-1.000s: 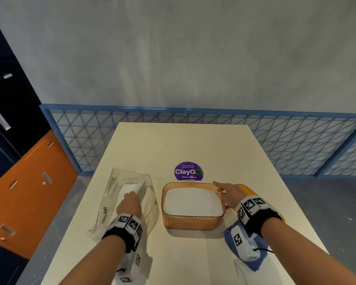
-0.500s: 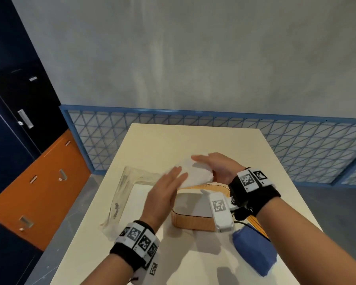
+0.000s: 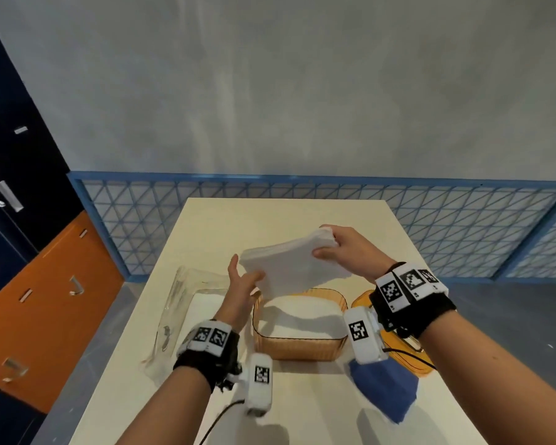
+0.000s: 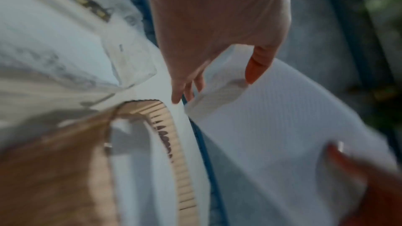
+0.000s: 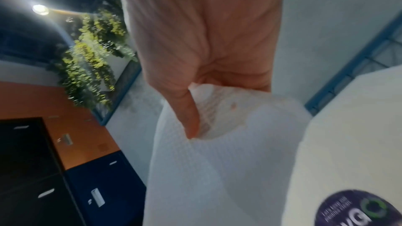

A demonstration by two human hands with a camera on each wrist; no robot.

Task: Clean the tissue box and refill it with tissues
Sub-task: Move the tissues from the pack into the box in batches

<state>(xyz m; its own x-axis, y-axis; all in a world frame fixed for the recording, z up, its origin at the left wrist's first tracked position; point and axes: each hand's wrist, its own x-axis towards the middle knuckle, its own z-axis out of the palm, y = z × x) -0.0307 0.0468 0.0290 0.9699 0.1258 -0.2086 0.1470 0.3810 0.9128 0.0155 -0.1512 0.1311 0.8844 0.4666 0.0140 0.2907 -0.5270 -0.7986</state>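
Observation:
A stack of white tissues hangs tilted above the amber ribbed tissue box, which holds more white tissues. My right hand grips the stack's far right edge, with the thumb pressed into the paper. My left hand has straight fingers against the stack's near left corner; the box rim lies below it. The orange lid lies right of the box, partly hidden by my right wrist.
A crumpled clear plastic wrapper lies left of the box on the cream table. A blue cloth sits at the front right. A purple sticker marks the table. A blue mesh fence stands beyond the far edge.
My left hand left the wrapper and my right hand left the box rim. Both met at a tissue stack above the box, and it now sits higher and tilted.

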